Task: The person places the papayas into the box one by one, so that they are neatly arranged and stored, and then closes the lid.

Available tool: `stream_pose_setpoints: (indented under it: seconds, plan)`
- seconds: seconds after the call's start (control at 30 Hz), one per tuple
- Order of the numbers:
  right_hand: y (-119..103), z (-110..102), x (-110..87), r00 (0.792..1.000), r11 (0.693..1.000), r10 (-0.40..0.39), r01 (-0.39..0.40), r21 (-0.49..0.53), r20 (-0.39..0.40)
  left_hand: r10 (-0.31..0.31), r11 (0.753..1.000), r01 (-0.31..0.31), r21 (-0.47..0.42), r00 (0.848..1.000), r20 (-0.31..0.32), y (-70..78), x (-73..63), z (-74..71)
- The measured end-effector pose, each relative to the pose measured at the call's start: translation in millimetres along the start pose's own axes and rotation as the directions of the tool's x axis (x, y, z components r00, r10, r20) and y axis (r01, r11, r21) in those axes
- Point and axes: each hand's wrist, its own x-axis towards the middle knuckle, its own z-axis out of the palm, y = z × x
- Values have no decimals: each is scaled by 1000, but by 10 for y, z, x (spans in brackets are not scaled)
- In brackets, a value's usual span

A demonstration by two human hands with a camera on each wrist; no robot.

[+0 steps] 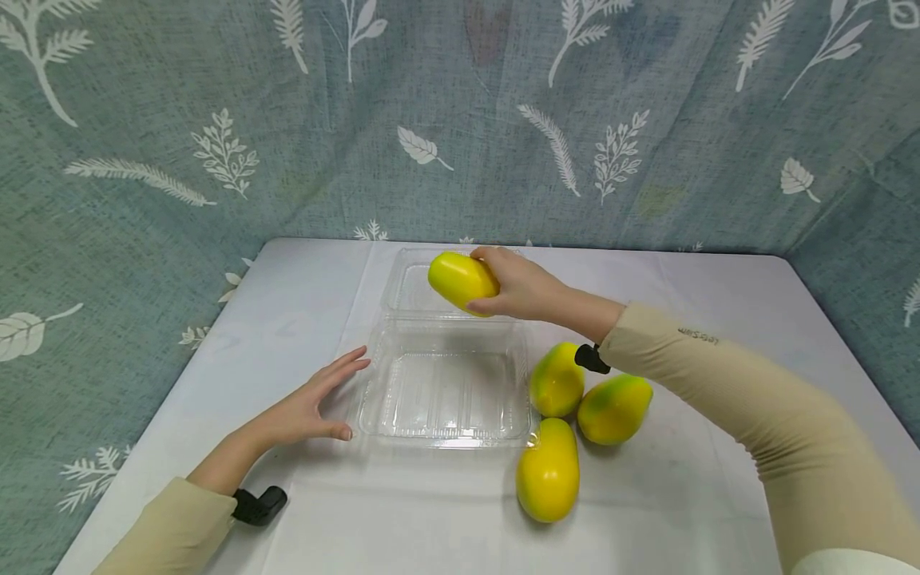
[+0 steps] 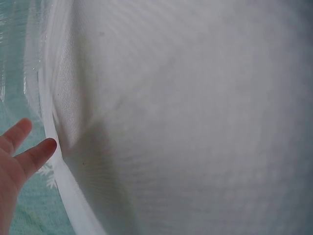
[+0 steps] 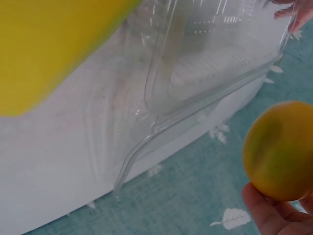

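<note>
In the head view my right hand (image 1: 521, 286) grips a yellow-green mango (image 1: 460, 279) by one end, in the air over the lid (image 1: 406, 291) of a clear plastic clamshell box. The same mango (image 3: 281, 152) shows at the right of the right wrist view, fingers (image 3: 266, 210) against it. The box's base (image 1: 446, 399) lies open toward me, with nothing inside. My left hand (image 1: 305, 411) is at the base's left side, fingers spread and thumb apart; whether the fingertips touch the rim I cannot tell. Part of that hand (image 2: 22, 169) shows in the left wrist view.
Right of the box sit three more mangoes: one against its side (image 1: 557, 382), one further right (image 1: 614, 409) and one nearer me (image 1: 549, 471). A white cloth (image 1: 683, 495) covers the table. Behind it hangs a green leaf-patterned curtain (image 1: 460, 184).
</note>
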Motion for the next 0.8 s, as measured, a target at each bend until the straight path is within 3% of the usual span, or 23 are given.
stream_pose_setpoints:
  seconds: [0.47,0.8]
  plan:
    - [-214,242,88,998,997,-60,61,-47,19,-31,999,31,-6,1000,4,13,-7,8]
    - [-301,466,165,997,998,-62,62,-4,54,-34,999,34,-10,999,2,22,-5,6]
